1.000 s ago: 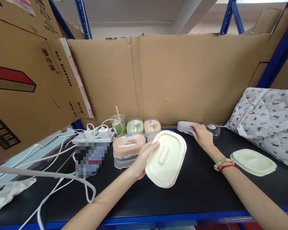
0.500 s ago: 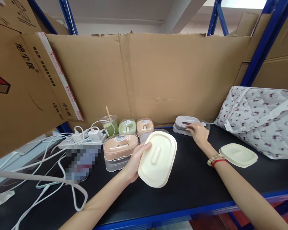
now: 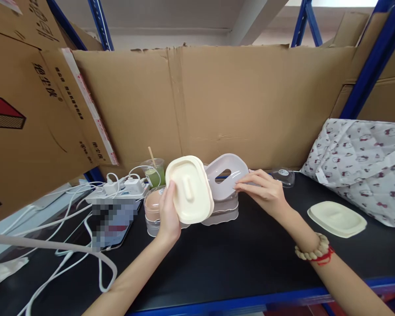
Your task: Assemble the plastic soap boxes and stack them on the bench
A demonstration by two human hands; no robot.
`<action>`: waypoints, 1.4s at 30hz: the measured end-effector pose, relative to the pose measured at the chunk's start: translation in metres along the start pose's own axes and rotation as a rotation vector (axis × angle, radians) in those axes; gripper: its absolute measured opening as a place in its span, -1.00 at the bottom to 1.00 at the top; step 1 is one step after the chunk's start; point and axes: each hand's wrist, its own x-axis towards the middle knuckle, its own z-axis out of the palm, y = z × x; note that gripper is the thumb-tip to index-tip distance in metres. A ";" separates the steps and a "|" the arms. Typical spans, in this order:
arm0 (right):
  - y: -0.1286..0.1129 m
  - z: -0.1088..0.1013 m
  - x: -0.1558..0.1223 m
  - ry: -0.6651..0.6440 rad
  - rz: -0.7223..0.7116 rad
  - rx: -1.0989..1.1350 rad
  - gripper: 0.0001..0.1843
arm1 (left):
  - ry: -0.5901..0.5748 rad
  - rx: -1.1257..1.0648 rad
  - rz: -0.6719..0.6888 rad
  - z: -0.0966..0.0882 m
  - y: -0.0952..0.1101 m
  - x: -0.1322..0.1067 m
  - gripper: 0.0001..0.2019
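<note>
My left hand (image 3: 168, 216) grips a cream oval lid (image 3: 189, 189) by its lower edge and holds it upright above the black shelf (image 3: 224, 267). My right hand (image 3: 262, 192) pinches the rim of a pale grey oval piece with a slot in its middle (image 3: 226, 176), tilted up just behind the cream lid. Under them stand a clear oval container (image 3: 221, 210) and a pink-lidded box (image 3: 152, 206), partly hidden by the lid.
A second cream lid (image 3: 336, 219) lies at the right, near a printed cloth bag (image 3: 362, 166). A small clear lid (image 3: 283, 176) lies at the back. A green drink cup (image 3: 154, 172), a power strip with chargers (image 3: 123, 188) and white cables (image 3: 62, 250) fill the left. A cardboard wall (image 3: 217, 105) stands behind.
My right hand has lifted the grey piece off the back of the shelf and brought it left to the cream lid. My left hand has raised the cream lid and turned it upright.
</note>
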 end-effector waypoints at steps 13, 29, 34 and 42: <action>-0.034 0.002 0.005 0.081 0.053 0.277 -0.72 | -0.218 0.302 0.024 0.000 0.008 -0.011 -0.60; -0.058 0.015 0.009 -0.052 0.926 0.928 -0.39 | -0.582 0.184 -0.196 0.002 0.007 -0.020 -0.36; -0.052 0.013 0.008 0.003 1.014 0.606 -0.57 | -0.493 0.173 -0.138 0.006 0.005 -0.024 -0.44; -0.037 0.016 0.011 0.453 1.138 0.682 -0.60 | -0.250 0.061 -0.142 0.004 0.009 -0.022 -0.52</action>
